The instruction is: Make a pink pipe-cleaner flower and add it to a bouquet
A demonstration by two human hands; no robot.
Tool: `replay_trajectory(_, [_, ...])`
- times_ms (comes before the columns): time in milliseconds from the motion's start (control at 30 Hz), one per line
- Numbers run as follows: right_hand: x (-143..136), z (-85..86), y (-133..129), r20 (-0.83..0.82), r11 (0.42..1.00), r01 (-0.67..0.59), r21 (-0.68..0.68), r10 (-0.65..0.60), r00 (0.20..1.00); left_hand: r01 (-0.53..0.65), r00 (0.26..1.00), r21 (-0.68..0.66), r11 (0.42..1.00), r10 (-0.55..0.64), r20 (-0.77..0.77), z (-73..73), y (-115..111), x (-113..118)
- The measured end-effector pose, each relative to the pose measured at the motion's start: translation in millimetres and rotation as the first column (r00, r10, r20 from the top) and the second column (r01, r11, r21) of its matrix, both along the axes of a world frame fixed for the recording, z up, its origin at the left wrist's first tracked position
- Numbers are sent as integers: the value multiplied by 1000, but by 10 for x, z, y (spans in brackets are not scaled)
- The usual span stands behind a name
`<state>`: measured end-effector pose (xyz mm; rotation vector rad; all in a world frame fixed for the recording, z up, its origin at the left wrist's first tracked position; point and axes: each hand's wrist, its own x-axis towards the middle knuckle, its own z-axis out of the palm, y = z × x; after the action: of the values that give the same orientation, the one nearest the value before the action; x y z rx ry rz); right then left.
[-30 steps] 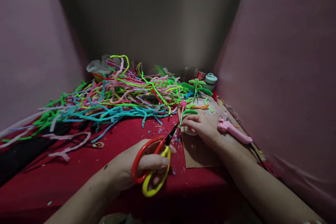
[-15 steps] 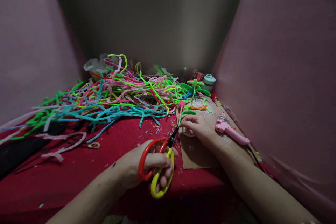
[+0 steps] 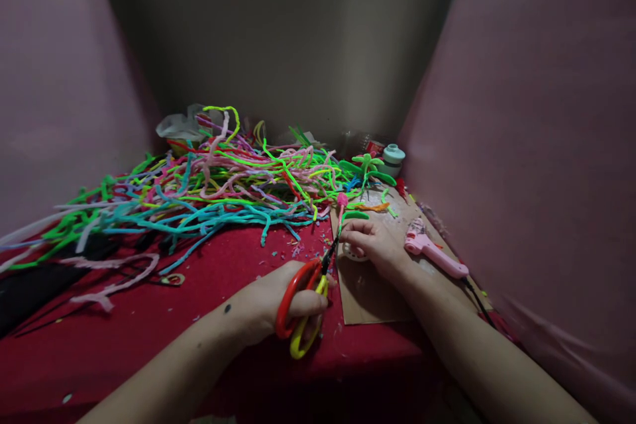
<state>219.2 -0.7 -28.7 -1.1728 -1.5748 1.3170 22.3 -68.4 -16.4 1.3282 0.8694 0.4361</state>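
Note:
My left hand grips scissors by their one red and one yellow handle loop. Their dark blades point up and away, with the tips at the stem beside my right fingers. My right hand pinches a small pipe cleaner flower with a pink head, a thin stem and a green leaf. Its fingers partly cover the lower stem. Under that hand a pale round piece with holes shows in part on a sheet of cardboard.
A large tangle of coloured pipe cleaners spreads across the back and left of the red cloth. On the right lies a pink glue gun with a black cord. Farther back are a green pipe cleaner flower and a pale lidded jar.
The scissors' handle loops have come closer together, and my left hand has shifted slightly right. My right hand stays about where it was, with the flower in its fingers.

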Motion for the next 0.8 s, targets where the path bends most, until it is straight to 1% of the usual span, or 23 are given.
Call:
replay_trajectory(133, [-8,28,-12,-45,999,27,-35,-29,999,16,983,181,983,18,-185,39,12,-15])
replay_trajectory(200, [-9,35,-11,-95,996,81,-32,-84,992,41,964,267,963,32,-264,76,0,-18])
replay_trajectory(267, [-4,36,-4,-149,986,165,-24,-167,975,82,943,330,940,35,-331,122,-19,-18])
replay_trajectory(333, [5,32,9,-186,974,227,-29,-228,956,121,926,299,946,0,-376,168,-42,-16])
replay_trajectory(400, [15,21,25,-210,970,241,-38,-244,947,157,916,212,965,-62,-397,212,-67,-18])
replay_trajectory(433, [19,15,32,-224,970,240,-41,-244,944,173,911,189,967,-84,-404,234,-78,-22])
replay_trajectory(467, [23,9,38,-241,969,241,-42,-244,939,191,906,198,961,-95,-414,258,-89,-28])
replay_trajectory(500, [25,5,42,-260,969,245,-38,-246,934,208,900,239,948,-90,-427,282,-98,-40])
replay_trajectory(567, [27,7,45,-290,967,255,-28,-252,923,224,881,374,900,-23,-473,328,-101,-80])
replay_trajectory(633, [24,27,39,-314,966,259,-30,-255,915,204,838,513,834,122,-531,352,-72,-147])
replay_trajectory(700, [20,56,31,-340,969,243,-55,-247,908,177,750,619,765,303,-588,336,2,-235])
replay_trajectory(800, [20,85,22,-409,977,188,-97,-211,888,172,597,697,696,489,-636,265,177,-365])
